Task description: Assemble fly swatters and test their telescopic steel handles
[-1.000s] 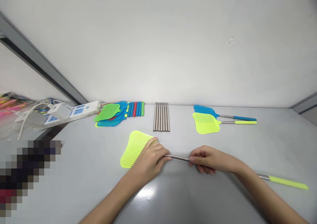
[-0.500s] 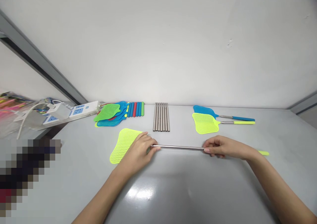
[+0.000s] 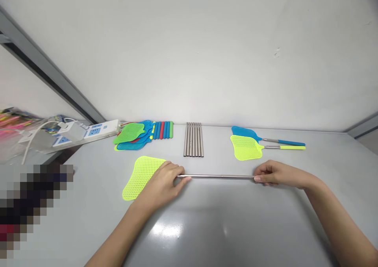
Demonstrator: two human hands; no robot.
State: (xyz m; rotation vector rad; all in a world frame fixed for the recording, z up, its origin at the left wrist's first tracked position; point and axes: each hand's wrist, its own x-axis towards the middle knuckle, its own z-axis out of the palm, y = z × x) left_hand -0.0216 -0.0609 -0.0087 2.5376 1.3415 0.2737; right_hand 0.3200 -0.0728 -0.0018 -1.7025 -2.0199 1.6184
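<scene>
Between my two hands stretches the thin metal telescopic rod (image 3: 220,177) of a fly swatter, level above the grey table. My left hand (image 3: 168,182) is closed on the rod's left end, where it meets the yellow-green mesh head (image 3: 141,176); the fingers hide that joint. At the right, my right hand (image 3: 270,173) pinches the rod between thumb and fingers. The swatter's handle end is hidden behind my right hand and wrist.
Beyond my hands several metal tubes (image 3: 193,140) lie in a row. Left of them are coloured handle grips (image 3: 162,130) and stacked swatter heads (image 3: 130,135). Blue (image 3: 245,132) and yellow (image 3: 246,148) swatters lie back right. A power strip (image 3: 100,130) sits far left.
My hands have moved apart, the right hand to the right and the left slightly left with the mesh head. A longer stretch of rod shows between them.
</scene>
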